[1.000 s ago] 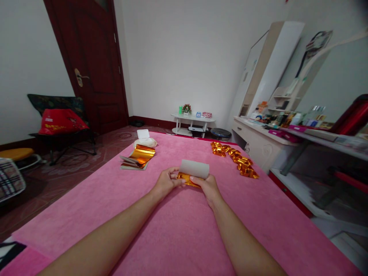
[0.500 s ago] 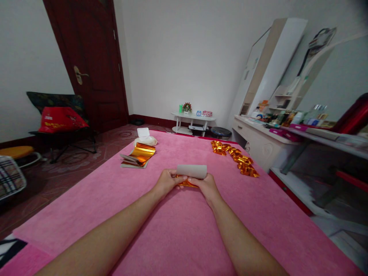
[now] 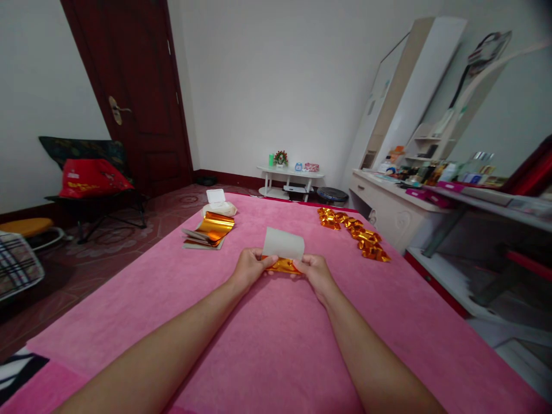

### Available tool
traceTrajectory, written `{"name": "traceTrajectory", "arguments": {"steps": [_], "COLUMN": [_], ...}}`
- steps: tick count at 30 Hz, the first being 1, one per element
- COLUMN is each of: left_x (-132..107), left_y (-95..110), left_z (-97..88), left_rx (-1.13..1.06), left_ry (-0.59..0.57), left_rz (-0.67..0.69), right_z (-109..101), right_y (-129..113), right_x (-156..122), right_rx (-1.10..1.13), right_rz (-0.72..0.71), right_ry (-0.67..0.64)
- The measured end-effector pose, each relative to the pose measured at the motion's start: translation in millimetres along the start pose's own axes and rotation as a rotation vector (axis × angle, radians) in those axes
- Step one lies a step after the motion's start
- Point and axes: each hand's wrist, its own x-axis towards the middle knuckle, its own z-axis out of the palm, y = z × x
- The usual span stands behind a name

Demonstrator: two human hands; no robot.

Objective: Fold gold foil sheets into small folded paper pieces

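Both of my hands pinch one sheet of gold foil paper above the middle of the pink bed cover. My left hand grips its left end and my right hand its right end, fingers closed. The sheet's white back stands up between my hands, and its shiny gold side shows in a fold below. A stack of flat gold foil sheets lies to the far left. A row of several folded gold pieces runs along the far right of the cover.
A white wipes pack sits behind the foil stack. A dressing table crowded with bottles stands to the right, a small white table by the far wall. A dark door and a chair with a red bag are at the left.
The sheet's white flap, curled over into a roll before, now stands up taller between my hands. Both hands have shifted slightly away from me.
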Motion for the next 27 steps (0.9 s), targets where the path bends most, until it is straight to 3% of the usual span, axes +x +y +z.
{"name": "traceTrajectory", "arguments": {"steps": [6,11,15,19,25,27], "left_x": [0.7,0.6,0.9,2.1,-0.3,-0.9], "left_y": [-1.0,-1.7,-3.5,-6.2,-2.7,-2.3], "left_z": [-2.0,-5.9,-6.0,-5.3,0.0,2.7], "left_rx": [-0.001,-0.019,-0.037,-0.051,-0.057,-0.053], "left_ry": [0.011,0.034,0.028,0.036,-0.014,-0.032], "left_rz": [-0.006,-0.019,-0.008,0.000,0.017,0.022], "right_z": [-2.3,-2.6,1.1,3.4,5.2,6.4], "right_y": [-4.2,-11.2,-10.8,-9.1,-5.9,-3.2], "right_x": [-3.2,-7.5,-5.1,-2.8,-3.0,-3.6], "right_rx": [-0.006,-0.018,-0.010,-0.018,-0.061,-0.028], "right_rz": [0.034,-0.023,0.014,0.017,-0.044,-0.088], "right_ry": [-0.046,0.108,0.093,0.174,-0.017,-0.025]}}
